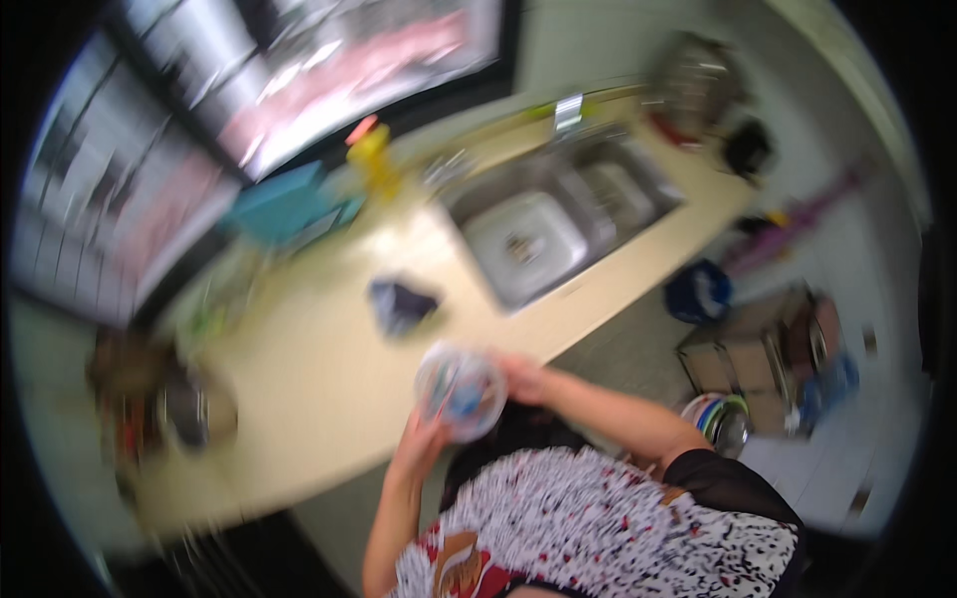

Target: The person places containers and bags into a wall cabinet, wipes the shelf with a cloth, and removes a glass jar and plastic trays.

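Between my two hands is a round clear plastic container [465,392], held up close to my body at the counter's front edge. Blurred blue, red and pale shapes show in or through it, too smeared to name. My left hand [428,433] grips its lower left side. On the opposite side, my right hand [519,377] holds the rim. A crumpled dark blue-grey cloth [401,305] lies on the cream countertop [321,374] just beyond the container.
A double-bowl steel sink [523,250] is set into the counter at right. Along the window stand a yellow bottle [375,161] with a red top and a teal box-like object [280,205]. Dark items [183,404] crowd the left end. A blue bucket [699,291] is beyond the counter's right side.
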`<action>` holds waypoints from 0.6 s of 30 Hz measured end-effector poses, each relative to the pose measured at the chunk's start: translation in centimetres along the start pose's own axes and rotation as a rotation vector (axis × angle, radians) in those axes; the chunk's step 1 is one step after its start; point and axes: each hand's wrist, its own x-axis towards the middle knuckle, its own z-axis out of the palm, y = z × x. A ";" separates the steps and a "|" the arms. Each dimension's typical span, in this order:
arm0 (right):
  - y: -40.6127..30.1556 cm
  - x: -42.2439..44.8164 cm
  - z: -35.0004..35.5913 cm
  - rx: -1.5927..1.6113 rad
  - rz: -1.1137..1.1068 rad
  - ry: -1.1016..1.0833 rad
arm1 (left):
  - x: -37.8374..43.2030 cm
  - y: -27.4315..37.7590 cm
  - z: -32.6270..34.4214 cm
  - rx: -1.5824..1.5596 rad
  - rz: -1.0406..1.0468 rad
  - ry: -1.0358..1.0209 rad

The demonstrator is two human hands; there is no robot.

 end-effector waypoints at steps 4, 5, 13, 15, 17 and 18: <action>0.6 -2.7 -1.3 -0.175 -0.091 0.145 | 1.2 -0.6 -1.4 0.202 -0.064 -0.125; 0.1 -3.7 -1.5 -0.245 -0.105 0.221 | 2.3 -0.6 -1.7 0.276 -0.093 -0.174; 1.5 -10.2 -7.7 -0.307 -0.652 0.678 | 10.5 -4.3 1.6 0.852 0.035 -0.511; 1.5 -12.8 -9.5 -0.305 -0.739 0.570 | 11.5 -6.0 2.4 0.987 0.170 -0.623; 1.2 -16.8 -9.3 -0.174 -0.767 0.474 | 12.5 -7.7 4.8 1.002 0.142 -0.696; 0.7 -18.9 -9.4 -0.120 -0.779 0.420 | 13.0 -8.5 7.4 0.952 0.036 -0.715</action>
